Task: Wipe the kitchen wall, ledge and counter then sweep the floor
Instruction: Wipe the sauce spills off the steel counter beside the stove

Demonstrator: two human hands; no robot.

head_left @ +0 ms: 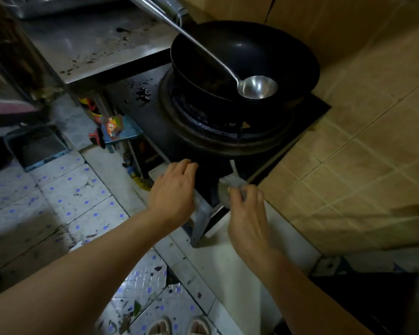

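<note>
White cloth (228, 187) pinched in right hand (248, 221) fingers at the stove's (155, 122) near corner; left hand (173, 189) spread flat; press firmly, wipe along the edge.

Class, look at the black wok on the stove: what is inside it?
Inside the wok rests a steel ladle, bowl against the near wall and handle rising up-left over the rim. The dark interior hides any residue.

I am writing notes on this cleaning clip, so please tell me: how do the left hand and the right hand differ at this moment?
The left hand is empty with fingers spread flat, while the right hand pinches a pale cloth. The left hand rests at the front edge of the black stove; the right hand is at the stove's near corner, next to the tiled wall. Both are bare and reach forward, backs facing the camera.
</note>
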